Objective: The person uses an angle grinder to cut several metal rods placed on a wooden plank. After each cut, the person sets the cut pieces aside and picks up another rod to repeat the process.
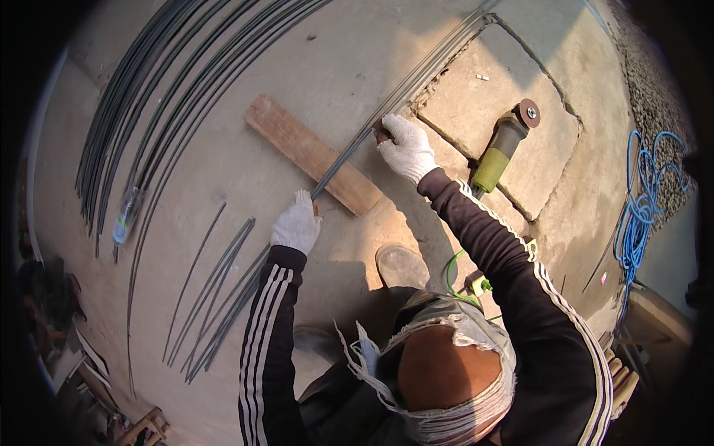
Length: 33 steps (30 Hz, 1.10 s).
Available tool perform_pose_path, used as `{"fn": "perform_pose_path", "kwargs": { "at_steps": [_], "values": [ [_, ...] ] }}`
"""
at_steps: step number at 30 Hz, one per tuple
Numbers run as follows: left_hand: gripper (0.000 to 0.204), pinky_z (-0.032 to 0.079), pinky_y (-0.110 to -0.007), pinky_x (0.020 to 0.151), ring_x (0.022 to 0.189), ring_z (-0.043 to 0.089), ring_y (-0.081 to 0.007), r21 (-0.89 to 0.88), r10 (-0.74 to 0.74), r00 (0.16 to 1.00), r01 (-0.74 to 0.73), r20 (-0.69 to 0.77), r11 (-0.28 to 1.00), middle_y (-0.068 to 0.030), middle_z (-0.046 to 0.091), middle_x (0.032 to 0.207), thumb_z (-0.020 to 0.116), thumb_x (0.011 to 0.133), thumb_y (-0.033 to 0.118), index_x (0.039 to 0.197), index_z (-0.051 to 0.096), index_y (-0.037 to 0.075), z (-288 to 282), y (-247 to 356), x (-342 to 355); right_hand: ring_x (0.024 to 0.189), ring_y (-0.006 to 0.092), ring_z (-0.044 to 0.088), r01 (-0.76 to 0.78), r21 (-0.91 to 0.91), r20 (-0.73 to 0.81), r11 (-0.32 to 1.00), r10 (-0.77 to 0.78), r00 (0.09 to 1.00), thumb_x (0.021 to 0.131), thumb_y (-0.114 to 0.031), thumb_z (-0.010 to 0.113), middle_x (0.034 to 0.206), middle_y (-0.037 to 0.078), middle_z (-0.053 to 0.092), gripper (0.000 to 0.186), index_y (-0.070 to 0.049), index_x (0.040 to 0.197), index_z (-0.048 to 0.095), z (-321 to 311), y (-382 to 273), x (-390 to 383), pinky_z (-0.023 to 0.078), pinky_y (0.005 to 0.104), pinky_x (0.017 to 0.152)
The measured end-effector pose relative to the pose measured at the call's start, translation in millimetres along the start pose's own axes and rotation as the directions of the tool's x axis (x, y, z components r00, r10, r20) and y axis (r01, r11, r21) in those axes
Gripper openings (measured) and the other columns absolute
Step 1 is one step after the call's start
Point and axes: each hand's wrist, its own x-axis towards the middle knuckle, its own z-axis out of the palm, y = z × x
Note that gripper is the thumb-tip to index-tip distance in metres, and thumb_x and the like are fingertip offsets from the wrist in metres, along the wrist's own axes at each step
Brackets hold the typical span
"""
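Several thin grey steel rods [346,154] run slantwise from the top right down toward my left hand, lying across a wooden plank [290,137]. In a white knit glove, my left hand [297,224] is closed around the rods just below the plank. Farther up, my right hand [406,149], also gloved with bare fingertips showing, has its fingers curled at the rods on their right side. An angle grinder [500,149] with a green body and a reddish-brown disc lies on the concrete to the right of my right hand.
Long bundled rods [141,97] curve along the far left, with a plastic bottle [126,215] against them. Shorter cut rods [208,305] lie left of my left forearm. A green cord [451,272] runs near my right arm. Coiled blue hose [637,215] lies right, beside gravel [654,82].
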Motion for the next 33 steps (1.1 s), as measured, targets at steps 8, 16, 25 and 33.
{"fn": "perform_pose_path", "kwargs": {
  "at_steps": [8, 16, 25, 33],
  "values": [
    [0.064, 0.059, -0.044, 0.094, 0.113, 0.07, -0.0383, -0.012, -0.029, 0.993, 0.03, 0.117, 0.999, -0.029, 0.062, 0.137, 0.074, 0.093, 0.027, 0.142, 0.05, -0.007, -3, -1, 0, 0.093, 0.0402, 0.067, -0.028, 0.073, -0.018, 0.997, 0.029, 0.999, 0.09, -0.01, 0.064, 0.094, 0.019, 0.067, 0.013, -0.006, 0.102, 0.067, 5, -2, 1, 0.054, 0.0455, 0.08],
    [0.06, 0.061, -0.044, 0.086, 0.105, 0.073, -0.0377, 0.029, -0.046, 0.993, 0.044, 0.108, 0.999, -0.0262, 0.069, 0.123, 0.076, 0.09, 0.026, 0.137, 0.052, -0.004, -2, 1, 1, 0.093, 0.0408, 0.067, -0.043, -0.09, 0.031, 0.995, 0.046, 0.998, 0.089, -0.015, 0.061, 0.094, 0.019, 0.068, 0.014, -0.005, 0.097, 0.067, 4, -10, 8, 0.054, 0.0467, 0.081],
    [0.039, 0.059, -0.051, 0.073, 0.09, 0.072, -0.043, -0.073, -0.042, 0.994, 0.049, 0.098, 0.996, -0.0259, 0.071, 0.101, 0.066, 0.098, 0.027, 0.124, 0.057, -0.001, -6, 2, 0, 0.094, 0.0406, 0.068, -0.15, -0.152, 0.185, 0.977, 0.178, 0.967, 0.086, -0.015, 0.064, 0.095, 0.02, 0.069, 0.016, -0.005, 0.098, 0.067, -20, -3, -22, 0.054, 0.0469, 0.083],
    [0.062, 0.062, -0.041, 0.082, 0.101, 0.073, -0.0342, 0.072, -0.033, 0.994, 0.025, 0.104, 0.997, -0.021, 0.069, 0.118, 0.077, 0.089, 0.027, 0.137, 0.051, -0.003, -1, 1, 1, 0.096, 0.0402, 0.067, 0.174, -0.105, 0.183, 0.979, -0.153, 0.971, 0.088, -0.012, 0.062, 0.096, 0.018, 0.067, 0.016, -0.004, 0.102, 0.067, -26, -8, 38, 0.054, 0.0472, 0.083]
  ]
}}
